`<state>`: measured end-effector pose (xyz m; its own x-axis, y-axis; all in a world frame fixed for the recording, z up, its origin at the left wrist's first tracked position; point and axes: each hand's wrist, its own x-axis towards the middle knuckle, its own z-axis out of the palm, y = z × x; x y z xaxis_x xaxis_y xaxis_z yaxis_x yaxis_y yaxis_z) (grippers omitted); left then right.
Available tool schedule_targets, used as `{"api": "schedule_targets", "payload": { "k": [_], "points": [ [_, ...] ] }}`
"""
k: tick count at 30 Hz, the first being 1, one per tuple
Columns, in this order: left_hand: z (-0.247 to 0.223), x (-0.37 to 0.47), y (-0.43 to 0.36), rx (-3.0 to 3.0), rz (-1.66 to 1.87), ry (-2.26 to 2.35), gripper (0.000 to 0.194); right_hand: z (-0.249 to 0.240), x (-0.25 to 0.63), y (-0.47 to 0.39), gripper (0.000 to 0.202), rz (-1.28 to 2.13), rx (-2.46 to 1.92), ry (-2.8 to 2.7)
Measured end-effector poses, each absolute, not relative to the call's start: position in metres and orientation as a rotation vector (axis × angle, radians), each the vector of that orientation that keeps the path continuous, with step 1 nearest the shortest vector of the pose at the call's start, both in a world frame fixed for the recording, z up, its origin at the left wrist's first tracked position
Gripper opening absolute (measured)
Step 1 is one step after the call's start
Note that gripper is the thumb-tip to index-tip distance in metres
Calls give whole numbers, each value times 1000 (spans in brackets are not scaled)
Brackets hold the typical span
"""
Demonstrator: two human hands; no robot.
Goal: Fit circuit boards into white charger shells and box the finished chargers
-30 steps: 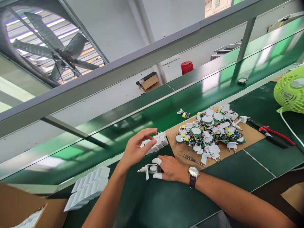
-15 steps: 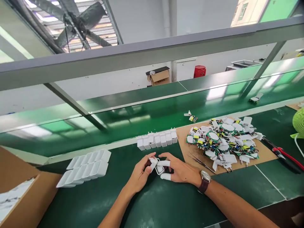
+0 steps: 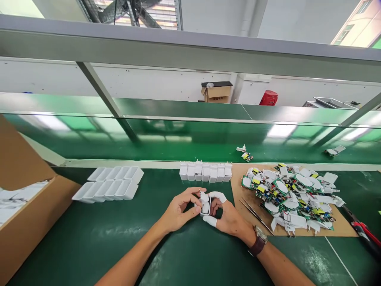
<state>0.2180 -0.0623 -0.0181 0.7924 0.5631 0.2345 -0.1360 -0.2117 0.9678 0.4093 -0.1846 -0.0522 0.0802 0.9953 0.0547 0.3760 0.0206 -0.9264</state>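
Observation:
A small white plastic charger housing (image 3: 205,209) is held over the green bench by my right hand (image 3: 228,217), its thumb and index finger in white finger cots and closed on the sides. My left hand (image 3: 180,210) pinches a white plug piece (image 3: 203,197) at the housing's open top, index finger and thumb against it. How far the piece sits inside cannot be made out. Just beyond my hands stands a row of white housings (image 3: 206,172) with small parts projecting at their tops. Open white housings (image 3: 114,186) are grouped in two rows to the left.
Circuit boards with white covers and plugs (image 3: 293,194) are heaped on a brown cardboard sheet (image 3: 238,190) at right, with tweezers (image 3: 256,216) beside them. Red-handled pliers (image 3: 364,230) lie farther right. An open carton (image 3: 44,214) stands at left. One loose board (image 3: 247,157) rests behind the ledge.
The view has tilted down and levelled. The plug piece now stands more upright at the housing's top, and my left fingers have shifted to its upper left side.

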Motion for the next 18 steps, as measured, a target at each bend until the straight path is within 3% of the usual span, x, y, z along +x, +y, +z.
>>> {"api": "schedule_targets", "payload": {
  "k": [6,13,18],
  "points": [
    [-14,218,-65,1698,555,283,22,-48,409,-187,76,946,-1554,-1450],
    [-35,219,-67,1919,658,400,72,-38,401,-179,64,1008,-1267,-1138],
    [-39,226,-79,2187,963,393,53,-33,402,-176,53,1274,-972,-807]
  ]
}}
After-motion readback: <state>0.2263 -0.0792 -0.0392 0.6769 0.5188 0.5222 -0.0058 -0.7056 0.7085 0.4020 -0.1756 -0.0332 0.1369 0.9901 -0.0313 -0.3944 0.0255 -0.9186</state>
